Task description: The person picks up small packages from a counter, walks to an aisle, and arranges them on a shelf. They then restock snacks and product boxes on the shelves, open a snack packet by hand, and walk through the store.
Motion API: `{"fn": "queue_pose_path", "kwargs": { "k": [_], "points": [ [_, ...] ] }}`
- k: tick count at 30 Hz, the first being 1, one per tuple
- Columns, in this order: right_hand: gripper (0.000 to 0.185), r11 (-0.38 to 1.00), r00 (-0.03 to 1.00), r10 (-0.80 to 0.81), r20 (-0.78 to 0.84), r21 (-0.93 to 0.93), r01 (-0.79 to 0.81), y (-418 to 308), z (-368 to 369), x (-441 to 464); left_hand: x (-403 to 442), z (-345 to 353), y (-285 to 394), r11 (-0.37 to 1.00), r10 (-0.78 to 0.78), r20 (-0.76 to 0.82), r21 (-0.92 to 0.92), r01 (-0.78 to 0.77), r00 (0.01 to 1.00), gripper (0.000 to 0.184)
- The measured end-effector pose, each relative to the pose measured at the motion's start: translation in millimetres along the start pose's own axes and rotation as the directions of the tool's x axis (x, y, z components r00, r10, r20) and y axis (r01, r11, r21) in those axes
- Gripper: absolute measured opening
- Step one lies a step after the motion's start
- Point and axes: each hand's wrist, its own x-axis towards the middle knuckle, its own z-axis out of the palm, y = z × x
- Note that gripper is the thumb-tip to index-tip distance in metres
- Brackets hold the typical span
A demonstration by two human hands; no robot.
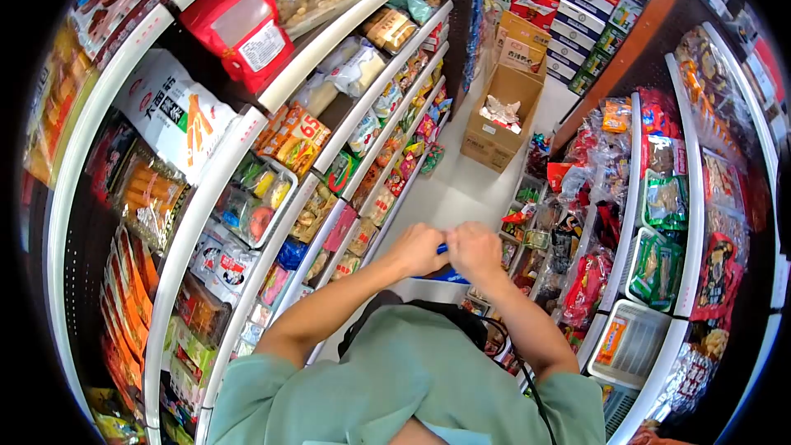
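Note:
My left hand [418,250] and my right hand [475,249] are close together in front of my body, over the aisle floor. Both sets of fingers are closed around a thin blue handle [442,248], of which only a short piece shows between the fists. Below the hands, a flat blue edge [449,277] lies low near the floor, partly covered by my forearm and shirt. Whether it joins the handle cannot be made out.
Shelves of packaged snacks [317,136] line the left side. On the right are shelves with bagged snacks [589,280] and a white basket [630,342]. An open cardboard box [488,147] stands on the aisle floor [449,198] ahead, with stacked cartons [577,29] behind.

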Motion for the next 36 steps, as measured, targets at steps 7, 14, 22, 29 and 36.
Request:
{"fn": "queue_pose_path", "kwargs": {
  "k": [7, 14, 22, 29, 36],
  "points": [
    [0.04, 0.956, 0.931, 0.293, -0.217, 0.059, -0.287, 62, -19, 31, 28, -39, 3, 0.956, 0.05, -0.251, -0.267, -0.119, 0.967, 0.053],
    [0.041, 0.92, 0.865, 0.386, -0.32, 0.199, -0.337, 89, -7, 70, 83, -39, -10, 0.897, 0.019, -0.174, -0.432, -0.093, 0.985, 0.035],
    [0.032, 0.977, 0.939, 0.206, -0.276, 0.104, -0.184, 104, 12, 165, 159, -68, -64, 0.889, 0.031, -0.429, -0.401, -0.221, 0.903, 0.019],
    [0.025, 0.978, 0.932, 0.209, -0.297, 0.077, -0.195, 141, 8, 203, 239, -94, -51, 0.898, 0.287, -0.379, -0.213, -0.385, 0.879, 0.011],
    [0.037, 0.931, 0.878, 0.204, -0.434, 0.364, -0.036, 234, -9, 218, 339, -70, -40, 0.762, 0.509, -0.217, -0.338, -0.553, 0.833, 0.01]
  ]
}}
